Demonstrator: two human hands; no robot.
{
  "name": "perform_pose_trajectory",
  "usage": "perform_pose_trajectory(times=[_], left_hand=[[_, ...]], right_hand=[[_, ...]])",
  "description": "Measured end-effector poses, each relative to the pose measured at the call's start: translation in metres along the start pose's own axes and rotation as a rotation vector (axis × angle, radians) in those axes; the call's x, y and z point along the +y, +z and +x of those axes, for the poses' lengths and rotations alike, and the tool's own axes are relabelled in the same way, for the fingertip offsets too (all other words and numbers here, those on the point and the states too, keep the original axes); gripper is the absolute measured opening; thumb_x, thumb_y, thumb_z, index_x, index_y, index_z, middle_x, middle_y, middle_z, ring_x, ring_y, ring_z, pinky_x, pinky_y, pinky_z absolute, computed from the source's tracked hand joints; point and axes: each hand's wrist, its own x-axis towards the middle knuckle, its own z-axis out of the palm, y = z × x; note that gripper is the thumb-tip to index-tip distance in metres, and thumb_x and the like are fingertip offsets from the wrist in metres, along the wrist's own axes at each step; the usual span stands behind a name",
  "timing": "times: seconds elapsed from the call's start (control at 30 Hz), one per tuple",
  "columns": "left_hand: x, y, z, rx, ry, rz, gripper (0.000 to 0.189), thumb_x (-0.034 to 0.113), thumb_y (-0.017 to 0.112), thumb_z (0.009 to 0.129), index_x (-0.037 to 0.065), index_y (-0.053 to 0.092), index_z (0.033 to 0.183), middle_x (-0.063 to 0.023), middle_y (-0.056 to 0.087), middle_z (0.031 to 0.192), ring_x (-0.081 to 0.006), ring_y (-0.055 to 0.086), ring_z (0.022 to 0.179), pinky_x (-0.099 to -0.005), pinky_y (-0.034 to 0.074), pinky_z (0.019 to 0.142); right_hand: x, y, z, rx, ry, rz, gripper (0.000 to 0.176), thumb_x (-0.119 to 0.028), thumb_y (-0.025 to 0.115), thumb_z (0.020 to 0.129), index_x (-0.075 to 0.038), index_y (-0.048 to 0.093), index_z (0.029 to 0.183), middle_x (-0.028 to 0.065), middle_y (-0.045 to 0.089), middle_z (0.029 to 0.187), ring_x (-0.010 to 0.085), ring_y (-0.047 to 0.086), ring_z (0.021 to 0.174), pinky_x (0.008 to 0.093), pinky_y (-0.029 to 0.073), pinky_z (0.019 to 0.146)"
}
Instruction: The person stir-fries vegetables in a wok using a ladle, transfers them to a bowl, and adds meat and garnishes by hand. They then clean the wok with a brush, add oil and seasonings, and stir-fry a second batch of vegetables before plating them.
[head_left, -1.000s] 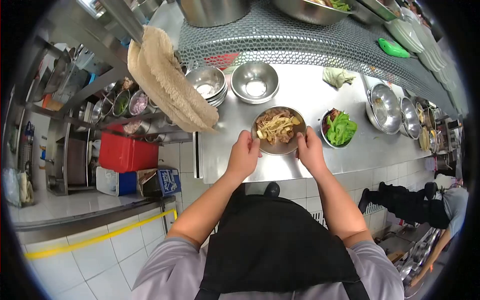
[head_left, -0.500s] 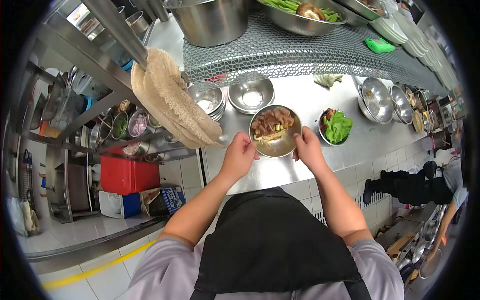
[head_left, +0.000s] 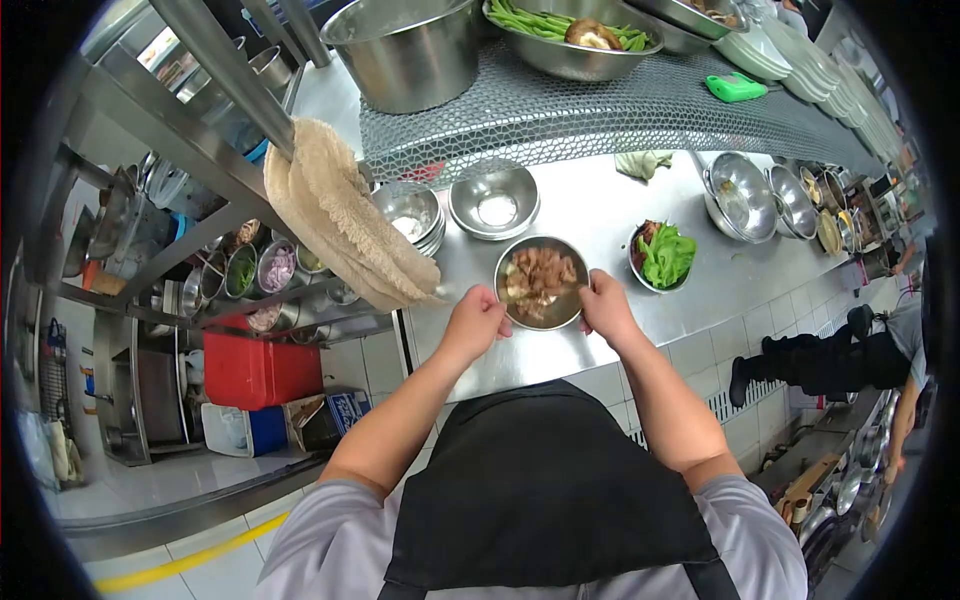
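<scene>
My two hands hold a metal bowl (head_left: 556, 317) between them by its sides, above the front of the steel counter. Sliced meat (head_left: 546, 272) lies loosely spread in it, with paler pieces partly covered. My left hand (head_left: 477, 318) is closed at the left rim, its fingers curled. At the right rim my right hand (head_left: 606, 308) pinches the edge, thumb over the top. A smaller bowl of green leaves (head_left: 668, 257) and some dark red food stands to the right. Behind the held bowl sits a stack of metal bowls (head_left: 494, 197).
A beige towel (head_left: 335, 215) hangs from the post on the left. Above the counter's back, a mesh-covered shelf (head_left: 560, 118) carries a steel pot (head_left: 405, 60) and a bowl of green beans (head_left: 520, 52). More metal bowls (head_left: 741, 200) stand at right. A person (head_left: 850, 365) is at far right.
The meat has shifted from the back of the bowl across its middle, covering most of the pale strips. Both hands still hold the bowl, and the camera view has shifted slightly.
</scene>
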Motion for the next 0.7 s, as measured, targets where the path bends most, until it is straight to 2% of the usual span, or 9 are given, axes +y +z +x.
perform_pose_trajectory(times=[0.03,0.13,0.17,0.23,0.27,0.43,0.47,0.63,0.7], left_hand=[[0.0,0.001,0.003,0.031,-0.137,0.001,0.011,0.007,0.051,0.091,0.002,0.041,0.091,-0.008,0.058,0.071,-0.0145,0.06,0.06,-0.0267,0.047,0.054],[-0.006,0.0,0.003,0.027,-0.06,-0.019,0.011,0.007,0.051,0.091,0.002,0.041,0.092,-0.008,0.058,0.072,-0.0147,0.06,0.06,-0.0271,0.048,0.054],[-0.009,0.002,-0.001,0.029,-0.054,-0.02,0.011,0.007,0.051,0.091,0.002,0.041,0.092,-0.008,0.058,0.072,-0.0147,0.06,0.06,-0.0271,0.048,0.054],[-0.012,0.004,-0.005,0.056,0.274,0.088,0.011,0.007,0.051,0.09,0.002,0.041,0.093,-0.009,0.059,0.073,-0.0157,0.061,0.06,-0.0274,0.048,0.054],[-0.01,0.005,-0.002,0.058,0.281,0.09,0.011,0.007,0.051,0.09,0.002,0.041,0.093,-0.009,0.059,0.073,-0.0157,0.061,0.06,-0.0274,0.048,0.054],[-0.011,0.011,0.013,0.038,-0.122,0.019,0.009,0.005,0.05,0.091,0.003,0.041,0.091,-0.0076,0.058,0.074,-0.0152,0.059,0.062,-0.0274,0.048,0.057],[-0.01,0.012,0.013,0.038,-0.117,0.02,0.009,0.005,0.05,0.091,0.003,0.041,0.091,-0.0076,0.058,0.074,-0.0152,0.059,0.062,-0.0274,0.048,0.057],[-0.003,0.016,-0.007,0.079,0.322,0.101,0.009,0.007,0.051,0.09,0.002,0.043,0.091,-0.0088,0.059,0.075,-0.0154,0.061,0.062,-0.0275,0.048,0.055],[-0.015,0.015,-0.001,0.04,0.173,0.059,0.008,0.007,0.051,0.091,0.003,0.044,0.091,-0.008,0.058,0.077,-0.0153,0.061,0.063,-0.0276,0.049,0.057]], right_hand=[[0.0,0.001,0.002,-0.01,0.066,-0.052,0.016,-0.01,0.048,0.09,0.003,0.049,0.081,0.008,0.052,0.056,0.0147,0.052,0.04,0.0289,0.042,0.037],[-0.001,0.001,-0.004,0.003,0.047,-0.035,0.014,-0.01,0.048,0.09,0.003,0.05,0.083,0.0079,0.053,0.058,0.014,0.052,0.041,0.0289,0.042,0.038],[0.009,0.0,-0.003,0.006,-0.094,-0.02,0.013,-0.009,0.048,0.09,0.003,0.05,0.084,0.008,0.054,0.059,0.014,0.053,0.042,0.0289,0.041,0.038],[0.008,-0.001,-0.007,0.025,-0.153,0.052,0.014,-0.009,0.048,0.09,0.003,0.05,0.084,0.0078,0.054,0.059,0.0142,0.053,0.042,0.0291,0.041,0.038],[0.008,-0.002,-0.007,0.041,-0.194,0.124,0.014,-0.01,0.048,0.09,0.003,0.05,0.085,0.0077,0.053,0.058,0.0144,0.053,0.042,0.0292,0.041,0.038],[0.005,-0.007,0.007,-0.014,0.05,-0.045,0.014,-0.01,0.047,0.09,0.003,0.051,0.087,0.0069,0.053,0.06,0.0138,0.051,0.041,0.0284,0.041,0.038],[0.006,-0.008,0.006,-0.012,0.045,-0.045,0.014,-0.01,0.047,0.09,0.003,0.051,0.087,0.0069,0.053,0.06,0.0138,0.051,0.041,0.0284,0.041,0.038],[0.005,-0.018,0.003,0.031,-0.229,-0.038,0.014,-0.011,0.049,0.091,0.002,0.05,0.085,0.0066,0.053,0.059,0.0135,0.052,0.041,0.0283,0.042,0.039],[-0.005,-0.023,-0.003,0.0,-0.15,-0.131,0.016,-0.011,0.049,0.09,0.003,0.048,0.082,0.0105,0.055,0.057,0.0166,0.056,0.043,0.0307,0.044,0.04]])
